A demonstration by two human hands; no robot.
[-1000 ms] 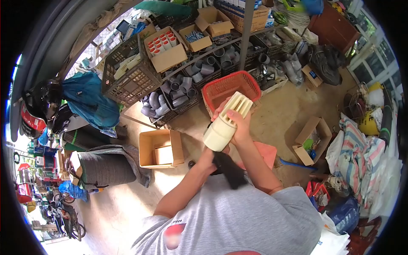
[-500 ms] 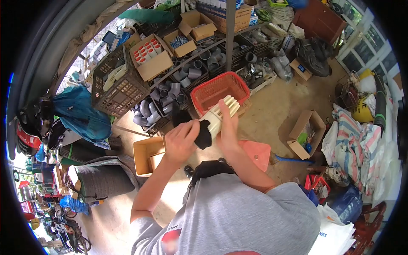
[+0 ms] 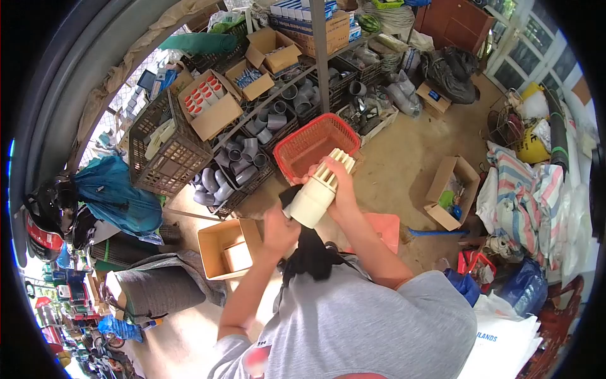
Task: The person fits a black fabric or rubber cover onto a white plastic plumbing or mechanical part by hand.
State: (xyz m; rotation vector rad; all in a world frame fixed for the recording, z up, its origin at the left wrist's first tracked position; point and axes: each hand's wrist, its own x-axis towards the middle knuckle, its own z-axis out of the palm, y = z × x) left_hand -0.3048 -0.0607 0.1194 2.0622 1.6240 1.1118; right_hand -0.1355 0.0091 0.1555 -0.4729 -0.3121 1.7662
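Observation:
In my right hand (image 3: 341, 183) is a cream plastic fitting (image 3: 314, 201), a smooth cylinder with a ribbed, slotted end. My fingers wrap round its slotted part, and its smooth wide end tilts down toward me. My left hand (image 3: 279, 231) is closed on a black cloth (image 3: 310, 252) at the near left side of the fitting. Part of the cloth shows behind the fitting and the rest hangs below it. A red plastic basket (image 3: 282, 150) stands just beyond my hands.
An open cardboard box (image 3: 208, 254) sits on the floor to the left, another carton (image 3: 435, 208) to the right. Crates of grey pipe fittings (image 3: 249, 148) line the shelf ahead. A pink plastic item (image 3: 385, 230) lies by my right forearm. Striped sacks (image 3: 511, 196) are far right.
The fitting has turned so its smooth wide end is uncovered and faces nearer me. My left hand and the cloth have moved down and right. The view has shifted slightly.

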